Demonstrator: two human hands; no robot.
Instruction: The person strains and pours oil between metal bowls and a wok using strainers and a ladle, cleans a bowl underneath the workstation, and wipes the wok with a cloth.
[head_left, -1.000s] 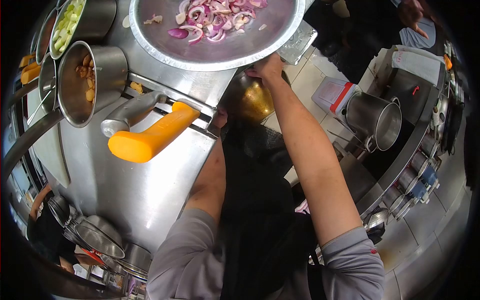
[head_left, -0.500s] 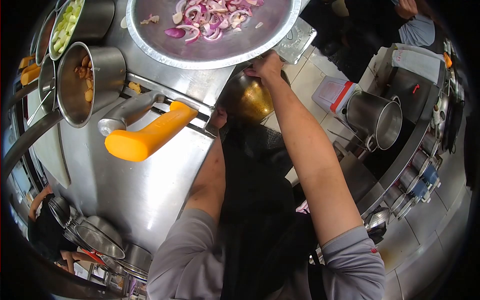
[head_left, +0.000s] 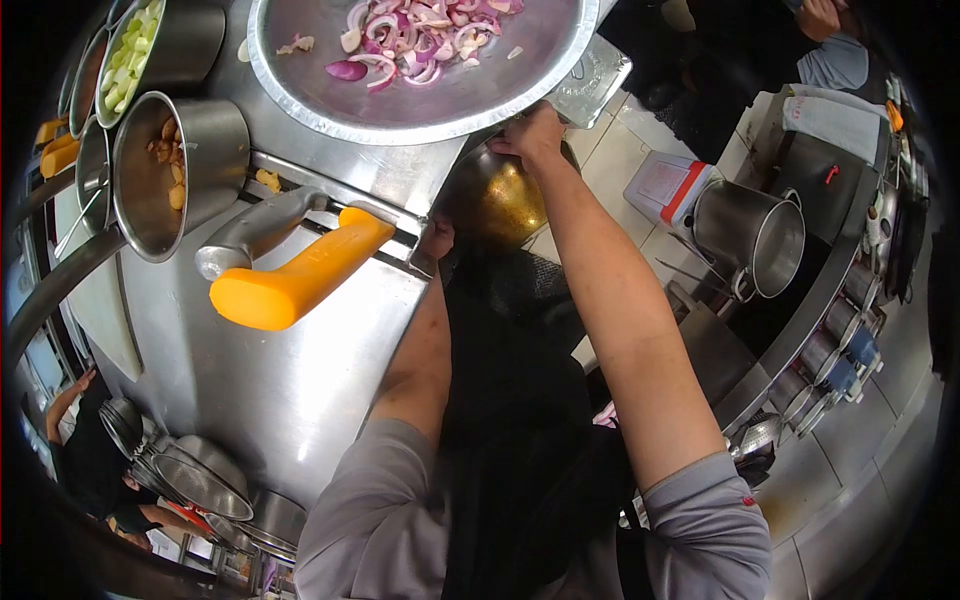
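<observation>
Below the counter's right edge hangs a shiny, golden-brown metal vessel (head_left: 500, 203), partly hidden by the counter. My right hand (head_left: 532, 133) grips its upper right side, with the fingers curled over the rim. My left hand (head_left: 438, 238) is at its left side, mostly covered by the counter corner; what its fingers do is hidden. Above, a wide metal bowl (head_left: 420, 128) with sliced red onion (head_left: 425, 40) overhangs the counter edge. Two handles, one yellow (head_left: 300, 275) and one metal (head_left: 255, 232), stick out of a slot in the steel counter (head_left: 250, 370).
A pot with brown and yellow pieces (head_left: 215, 150) and one with chopped green pieces (head_left: 190, 45) stand at upper left. Strainers (head_left: 200, 475) lie lower left. A tall pot (head_left: 770, 245) is at right. Other people's hands (head_left: 818, 18) show upper right, and a dark-clothed person (head_left: 90, 455) lower left.
The bowl and counter items have shifted slightly left in view. The hand of the person at upper right has moved up. My hands stay at the vessel.
</observation>
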